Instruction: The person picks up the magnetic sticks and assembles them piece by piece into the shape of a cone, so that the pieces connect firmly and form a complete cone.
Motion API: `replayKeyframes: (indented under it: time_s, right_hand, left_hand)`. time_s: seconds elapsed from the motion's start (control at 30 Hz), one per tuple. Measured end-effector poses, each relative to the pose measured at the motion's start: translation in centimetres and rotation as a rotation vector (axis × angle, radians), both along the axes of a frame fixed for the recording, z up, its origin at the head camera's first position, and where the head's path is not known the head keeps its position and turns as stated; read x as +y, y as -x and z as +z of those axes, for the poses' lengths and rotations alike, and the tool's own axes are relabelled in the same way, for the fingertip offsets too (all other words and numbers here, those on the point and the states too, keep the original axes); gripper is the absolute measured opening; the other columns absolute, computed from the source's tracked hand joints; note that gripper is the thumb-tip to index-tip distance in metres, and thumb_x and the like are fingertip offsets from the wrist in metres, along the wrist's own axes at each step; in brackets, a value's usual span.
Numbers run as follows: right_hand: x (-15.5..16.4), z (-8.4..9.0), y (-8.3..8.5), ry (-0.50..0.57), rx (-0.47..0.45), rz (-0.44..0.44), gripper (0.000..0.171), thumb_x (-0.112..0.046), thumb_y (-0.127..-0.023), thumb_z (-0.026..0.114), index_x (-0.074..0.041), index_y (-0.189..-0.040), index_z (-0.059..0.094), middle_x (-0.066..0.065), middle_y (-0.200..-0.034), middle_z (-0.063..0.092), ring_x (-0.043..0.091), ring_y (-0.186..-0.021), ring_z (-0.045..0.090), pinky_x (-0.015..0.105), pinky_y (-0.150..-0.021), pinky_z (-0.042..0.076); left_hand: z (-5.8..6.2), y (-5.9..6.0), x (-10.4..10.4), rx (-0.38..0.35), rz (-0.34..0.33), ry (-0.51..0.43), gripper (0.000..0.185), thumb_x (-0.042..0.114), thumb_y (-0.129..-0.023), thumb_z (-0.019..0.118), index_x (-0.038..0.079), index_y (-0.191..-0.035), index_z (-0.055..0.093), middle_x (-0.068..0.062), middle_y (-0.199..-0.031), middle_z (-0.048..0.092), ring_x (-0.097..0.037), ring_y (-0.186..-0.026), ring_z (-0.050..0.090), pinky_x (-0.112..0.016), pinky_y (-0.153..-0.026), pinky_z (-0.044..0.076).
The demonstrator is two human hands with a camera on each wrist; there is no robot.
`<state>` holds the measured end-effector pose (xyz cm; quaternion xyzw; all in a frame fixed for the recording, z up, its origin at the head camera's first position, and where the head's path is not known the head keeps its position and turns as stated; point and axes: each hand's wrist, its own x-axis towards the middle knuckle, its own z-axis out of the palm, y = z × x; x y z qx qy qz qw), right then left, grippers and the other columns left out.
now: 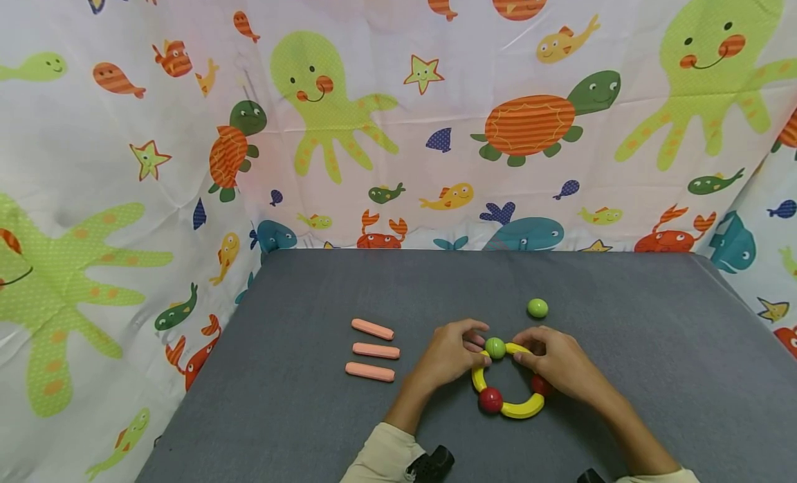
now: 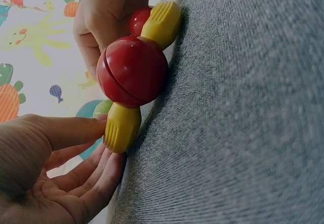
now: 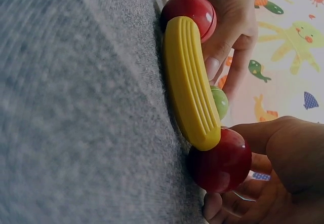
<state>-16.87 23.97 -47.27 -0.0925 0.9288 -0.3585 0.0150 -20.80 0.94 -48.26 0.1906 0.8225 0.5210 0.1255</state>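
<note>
Grey felt table, backed by a sea-creature print curtain, is filling the head view. A ring of yellow curved pieces and balls is lying near the front edge, centre. The left hand is pinching its left side, the right hand its right side, meeting at a green ball on top. A loose green ball is sitting just behind; three pink sticks are lying to the left.

Left wrist view: fingers are curling round a yellow piece beside a red ball.

Right wrist view: the thumb and fingers are gripping another red ball at the end of a ribbed yellow piece.
</note>
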Motion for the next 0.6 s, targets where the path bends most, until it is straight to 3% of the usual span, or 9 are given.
replayKeyframes:
  time_s: [0.4,0.6]
  right_hand:
    - [-0.21,-0.11,-0.13,0.014,0.049,0.021,0.028,-0.017,-0.096,0.08,-0.009,-0.123,0.076,-0.002,-0.098,0.067,0.013,-0.082,0.054,0.028,-0.069,0.045]
    - [-0.33,-0.28,-0.18,0.026,0.103,0.069,0.034,-0.018,-0.096,0.08,-0.012,-0.129,0.076,0.0,-0.119,0.074,0.017,-0.1,0.066,0.039,-0.085,0.055]
  left_hand:
    - [-0.16,0.02,0.24,0.009,-0.025,-0.032,0.048,0.003,-0.088,0.086,0.006,-0.133,0.071,-0.005,-0.111,0.078,-0.007,-0.094,0.074,-0.02,-0.08,0.058]
    - [0.01,-0.16,0.32,0.023,-0.043,-0.047,0.046,0.003,-0.09,0.084,0.005,-0.134,0.071,-0.008,-0.115,0.079,-0.012,-0.098,0.076,-0.02,-0.081,0.059]
